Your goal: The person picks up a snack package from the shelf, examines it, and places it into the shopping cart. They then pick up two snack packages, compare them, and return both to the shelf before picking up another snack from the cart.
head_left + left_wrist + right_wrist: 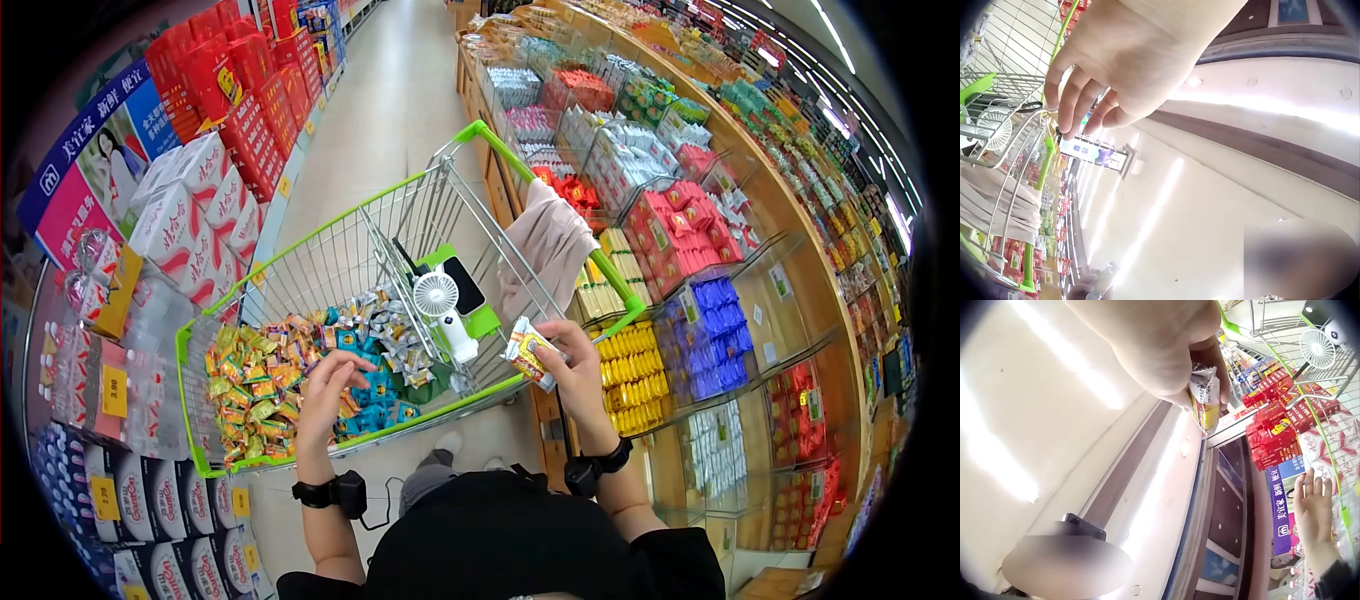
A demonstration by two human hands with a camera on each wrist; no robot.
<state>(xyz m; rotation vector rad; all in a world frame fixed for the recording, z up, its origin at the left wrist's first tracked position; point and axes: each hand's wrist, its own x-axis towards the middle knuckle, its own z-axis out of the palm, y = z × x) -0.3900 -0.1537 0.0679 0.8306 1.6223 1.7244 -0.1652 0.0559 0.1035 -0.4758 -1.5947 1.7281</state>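
Between thumb and fingers, the right hand (577, 380) pinches a small white, yellow and red wrapped packet (528, 352) above the cart's near rim. The right wrist view also shows the packet (1205, 400) under the right hand (1166, 350). The left hand (325, 395) hovers over the cart, fingers relaxed and slightly bent, holding nothing; its empty palm (1129, 56) shows in the left wrist view. Below it lie many wrapped sweets: orange and yellow (250, 385), blue (380, 400) and silver (392, 325).
The green-rimmed cart (330, 220) carries a white fan (437, 294), a phone (465, 284) and a draped pink cloth (545, 245). Bins of packets, including yellow ones (632, 375), stand at right. Stacked cartons (190, 225) stand at left. An aisle (350, 100) runs ahead.
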